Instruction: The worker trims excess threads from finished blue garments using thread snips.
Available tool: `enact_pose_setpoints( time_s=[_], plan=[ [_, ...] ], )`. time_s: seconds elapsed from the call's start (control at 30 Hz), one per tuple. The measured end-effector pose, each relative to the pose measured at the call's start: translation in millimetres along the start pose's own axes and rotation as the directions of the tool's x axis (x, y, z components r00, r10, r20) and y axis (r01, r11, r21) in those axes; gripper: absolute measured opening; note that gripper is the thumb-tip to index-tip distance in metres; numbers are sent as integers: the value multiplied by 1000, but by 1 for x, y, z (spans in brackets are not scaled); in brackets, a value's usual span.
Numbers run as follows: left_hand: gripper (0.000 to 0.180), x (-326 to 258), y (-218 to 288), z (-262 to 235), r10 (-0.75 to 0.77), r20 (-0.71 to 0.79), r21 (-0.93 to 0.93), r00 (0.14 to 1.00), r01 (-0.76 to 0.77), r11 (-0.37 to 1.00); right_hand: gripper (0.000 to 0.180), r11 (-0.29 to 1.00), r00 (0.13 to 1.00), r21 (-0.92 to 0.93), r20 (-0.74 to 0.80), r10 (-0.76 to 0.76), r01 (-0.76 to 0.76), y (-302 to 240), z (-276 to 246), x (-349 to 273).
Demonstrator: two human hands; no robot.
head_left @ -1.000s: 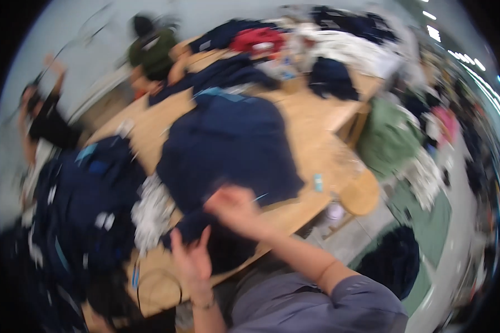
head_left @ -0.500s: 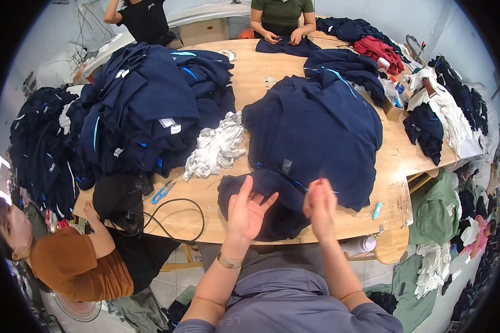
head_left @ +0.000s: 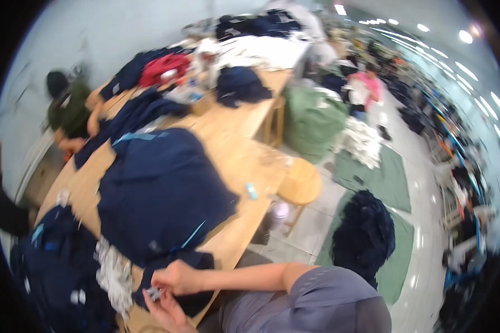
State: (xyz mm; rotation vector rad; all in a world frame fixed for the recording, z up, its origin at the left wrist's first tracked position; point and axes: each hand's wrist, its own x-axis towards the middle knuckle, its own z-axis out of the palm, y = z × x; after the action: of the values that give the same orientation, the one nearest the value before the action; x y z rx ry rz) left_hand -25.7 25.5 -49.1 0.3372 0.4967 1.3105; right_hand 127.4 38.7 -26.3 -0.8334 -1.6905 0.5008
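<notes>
Hands meet low in the picture, at the near edge of the wooden tabletop (head_left: 236,161). The right hand (head_left: 179,277) comes in from the right, its bare forearm lying almost flat across the person's grey shirt. Its fingers are curled in, and the grip is pinched shut on a small pale tag (head_left: 153,293). The left hand (head_left: 166,312) sits just under it, palm turned up, fingers bent toward the same small tag. The picture is blurry there, so whether the left grip has closed on the tag cannot be told.

Both hands hover over a dark blue piece of clothing (head_left: 180,261) that lies at the tabletop's edge, right in front of the person. Just behind it sits a big pile of dark blue clothes (head_left: 161,188). A heap of small white pieces (head_left: 112,275) lies to the left of the hands. More dark blue clothes (head_left: 53,261) are stacked further left. A round wooden stool (head_left: 300,182) stands beside the tabletop on the right.
</notes>
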Motion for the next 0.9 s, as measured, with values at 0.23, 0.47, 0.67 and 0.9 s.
enact_pose_setpoints(
  time_s=[0.23,0.47,0.67,0.9],
  plan=[
    [41,-6,-34,22,344,237,753,909,-395,526,25,994,996,63,8,87,-87,-22,-41,-1],
    [39,-3,-13,13,-147,72,116,986,139,984,15,940,952,218,219,216,-263,0,-25,-3],
    [42,-12,-14,55,-21,-198,332,980,87,939,14,548,899,730,217,379,-407,14,-13,-1],
    [48,-16,-13,67,35,-199,431,979,55,901,28,916,928,159,115,354,-369,-3,-28,6]
  ],
)
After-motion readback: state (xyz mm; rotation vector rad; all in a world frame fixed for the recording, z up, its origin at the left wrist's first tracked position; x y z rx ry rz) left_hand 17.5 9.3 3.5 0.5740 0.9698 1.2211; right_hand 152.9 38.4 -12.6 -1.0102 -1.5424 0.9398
